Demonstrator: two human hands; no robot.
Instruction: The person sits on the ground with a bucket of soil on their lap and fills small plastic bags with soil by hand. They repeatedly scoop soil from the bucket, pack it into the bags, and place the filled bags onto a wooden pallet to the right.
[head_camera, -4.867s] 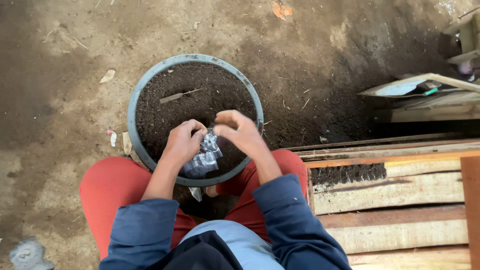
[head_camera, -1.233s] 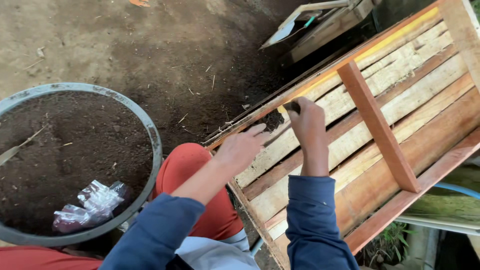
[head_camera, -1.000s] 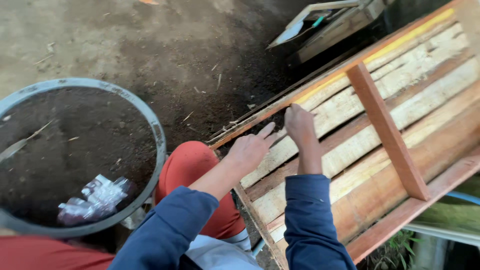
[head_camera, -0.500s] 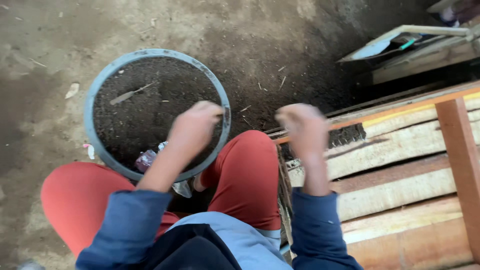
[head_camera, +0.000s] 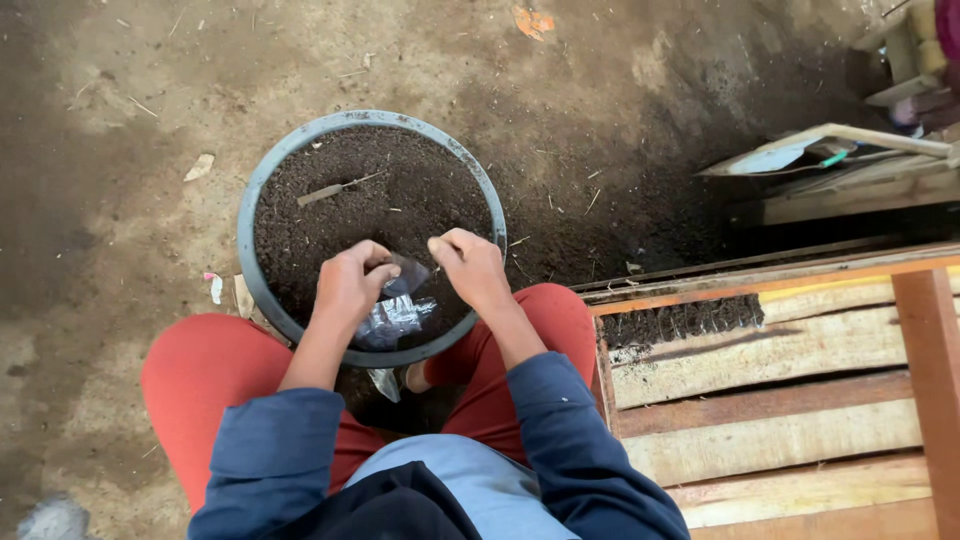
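Hands meet over the near edge of the soil-filled basin (head_camera: 250, 215), left hand (head_camera: 348, 285) pinching a small dark plastic bag (head_camera: 398, 310), right hand (head_camera: 470, 268) loosely curled just beside it.

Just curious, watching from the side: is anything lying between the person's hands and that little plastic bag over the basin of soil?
Nothing visible does. The left hand is already touching the small plastic bag, and the right hand is close beside its top. The bag hangs over the near edge of the basin. The stick lies farther back on the soil.
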